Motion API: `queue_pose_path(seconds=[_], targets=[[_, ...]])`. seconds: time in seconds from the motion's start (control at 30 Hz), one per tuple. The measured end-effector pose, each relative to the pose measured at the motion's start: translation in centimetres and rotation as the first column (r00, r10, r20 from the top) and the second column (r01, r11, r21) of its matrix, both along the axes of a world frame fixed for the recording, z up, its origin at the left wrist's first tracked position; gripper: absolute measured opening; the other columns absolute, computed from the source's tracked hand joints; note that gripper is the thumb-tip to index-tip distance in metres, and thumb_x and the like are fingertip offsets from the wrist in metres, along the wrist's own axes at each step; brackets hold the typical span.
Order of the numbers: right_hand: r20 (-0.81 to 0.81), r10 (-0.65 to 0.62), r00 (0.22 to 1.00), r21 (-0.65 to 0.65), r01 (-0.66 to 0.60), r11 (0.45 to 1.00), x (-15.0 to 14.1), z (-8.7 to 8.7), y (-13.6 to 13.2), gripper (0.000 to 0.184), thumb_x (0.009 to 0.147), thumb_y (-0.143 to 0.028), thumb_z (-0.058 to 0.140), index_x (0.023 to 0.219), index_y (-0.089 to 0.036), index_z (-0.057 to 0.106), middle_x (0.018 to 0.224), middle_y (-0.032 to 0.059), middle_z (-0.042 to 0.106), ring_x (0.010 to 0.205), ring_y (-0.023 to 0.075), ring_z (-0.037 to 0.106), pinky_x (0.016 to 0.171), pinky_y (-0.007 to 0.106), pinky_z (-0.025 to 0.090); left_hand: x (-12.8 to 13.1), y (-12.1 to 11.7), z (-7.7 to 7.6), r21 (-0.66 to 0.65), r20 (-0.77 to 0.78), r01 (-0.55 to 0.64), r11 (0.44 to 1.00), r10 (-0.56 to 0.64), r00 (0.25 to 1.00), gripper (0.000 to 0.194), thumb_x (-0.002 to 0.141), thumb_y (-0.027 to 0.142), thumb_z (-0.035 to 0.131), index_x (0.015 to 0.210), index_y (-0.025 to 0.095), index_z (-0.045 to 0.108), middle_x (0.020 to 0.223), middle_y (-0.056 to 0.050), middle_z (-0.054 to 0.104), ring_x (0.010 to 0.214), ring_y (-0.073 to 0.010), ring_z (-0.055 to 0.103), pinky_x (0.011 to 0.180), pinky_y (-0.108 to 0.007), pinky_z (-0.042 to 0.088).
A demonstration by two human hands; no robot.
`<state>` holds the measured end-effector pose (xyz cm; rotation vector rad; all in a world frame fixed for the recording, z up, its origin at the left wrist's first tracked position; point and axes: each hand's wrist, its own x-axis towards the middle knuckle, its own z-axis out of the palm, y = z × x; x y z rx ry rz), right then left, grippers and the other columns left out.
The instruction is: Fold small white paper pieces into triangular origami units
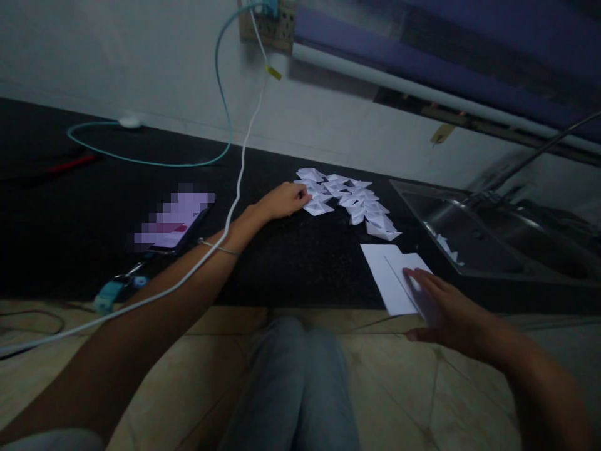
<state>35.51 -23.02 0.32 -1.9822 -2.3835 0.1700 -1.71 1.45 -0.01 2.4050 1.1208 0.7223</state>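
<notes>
Several white folded paper boats (359, 202) sit close together in rows on the black countertop. My left hand (286, 199) is at the left end of these rows, its fingers pinched at the edge of a paper boat (318, 205). Nearer the counter's front edge lie white paper sheets (387, 282), partly overlapping. Over their right side is my right hand (444, 307), fingers stretched onto the paper and thumb apart from them. One sheet by those fingers looks tilted; how far it is lifted I cannot tell.
A phone (181, 219) with a lit screen lies left of my left forearm. A white cable (239, 175) runs down across that forearm. Further back a teal cable (164, 164) loops over the black countertop (291, 263). To the right is a metal sink (469, 235) with paper boats near its edge.
</notes>
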Motion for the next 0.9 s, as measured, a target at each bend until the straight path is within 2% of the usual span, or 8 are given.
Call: queue_pose_path(seconds=[0.1,0.2,0.4,0.53,0.63,0.7,0.8,0.9], targets=[[-0.007,0.012,1.0,0.026,-0.011,1.0,0.8,-1.2,-1.0,0.108,0.06,-0.045,0.082,0.156,-0.03,0.033,0.159,0.0146,0.038,0.143,0.0402,0.042,0.111,0.058,0.049,0.0,0.2,-0.2,0.003,-0.001,0.005,1.0,-0.005,1.0,0.026,0.095,0.034,0.048,0.077,0.018,0.058,0.071,-0.004,0.059,0.064,-0.0145,0.051,0.064,-0.029,0.037],[-0.061,0.032,0.998,0.049,-0.029,0.998,1.1,-1.0,-1.5,0.092,0.073,-0.04,0.07,0.156,-0.031,0.033,0.157,0.0113,0.042,0.141,0.0361,0.046,0.114,0.054,0.047,-0.1,0.5,-0.5,0.006,0.009,0.006,1.0,-0.006,1.0,0.027,0.095,0.035,0.047,0.078,0.018,0.058,0.072,-0.005,0.06,0.064,-0.0147,0.051,0.064,-0.029,0.037],[-0.134,0.004,0.991,0.014,-0.002,1.0,1.9,1.4,-1.8,0.047,0.089,-0.04,0.056,0.136,-0.039,0.061,0.136,0.0029,0.065,0.119,0.0328,0.066,0.104,0.051,0.057,-0.1,0.6,-0.5,0.018,0.053,0.019,1.0,-0.02,0.998,0.028,0.095,0.038,0.046,0.078,0.019,0.057,0.075,-0.006,0.063,0.066,-0.0149,0.051,0.063,-0.028,0.036],[-0.142,0.047,0.989,0.011,-0.046,0.999,1.3,2.7,-1.1,0.04,0.093,-0.038,0.052,0.127,-0.028,0.07,0.125,0.007,0.072,0.109,0.0316,0.072,0.099,0.05,0.059,-0.1,0.4,-0.3,0.008,0.022,-0.008,1.0,0.008,1.0,0.031,0.096,0.04,0.042,0.082,0.018,0.059,0.08,-0.007,0.064,0.067,-0.0152,0.053,0.064,-0.029,0.037],[-0.131,0.081,0.988,0.002,-0.082,0.997,0.8,2.8,-0.5,0.041,0.092,-0.042,0.054,0.121,-0.02,0.073,0.121,0.0108,0.073,0.107,0.0328,0.072,0.098,0.051,0.059,-0.1,0.5,-0.4,0.016,0.015,-0.017,1.0,0.016,1.0,0.032,0.096,0.042,0.042,0.085,0.018,0.061,0.082,-0.008,0.065,0.069,-0.0161,0.055,0.066,-0.03,0.039],[-0.127,0.097,0.987,0.004,-0.098,0.995,1.2,2.6,-0.1,0.04,0.092,-0.044,0.054,0.118,-0.02,0.075,0.12,0.0112,0.074,0.106,0.0338,0.073,0.096,0.052,0.06,-0.2,0.6,-0.5,0.025,0.027,-0.005,1.0,0.004,1.0,0.032,0.096,0.041,0.043,0.086,0.018,0.062,0.083,-0.008,0.066,0.071,-0.0168,0.056,0.067,-0.03,0.04],[-0.113,0.103,0.988,0.029,-0.1,0.995,2.2,3.1,0.0,0.035,0.093,-0.038,0.051,0.115,-0.029,0.077,0.112,0.0096,0.077,0.098,0.0324,0.075,0.085,0.046,0.065,-0.3,0.8,-0.8,0.036,0.055,-0.013,0.999,0.011,0.998,0.033,0.097,0.042,0.042,0.086,0.019,0.063,0.082,-0.008,0.066,0.072,-0.0176,0.058,0.068,-0.031,0.041],[-0.066,0.062,0.996,0.248,-0.044,0.968,2.1,5.4,-0.2,0.031,0.088,-0.037,0.055,0.108,-0.04,0.078,0.097,0.008,0.079,0.076,0.0315,0.076,0.061,0.045,0.063,-0.3,0.9,-0.9,0.077,0.172,-0.093,0.993,0.079,0.982,0.034,0.099,0.043,0.041,0.086,0.02,0.063,0.081,-0.008,0.066,0.074,-0.0187,0.06,0.069,-0.032,0.043]])
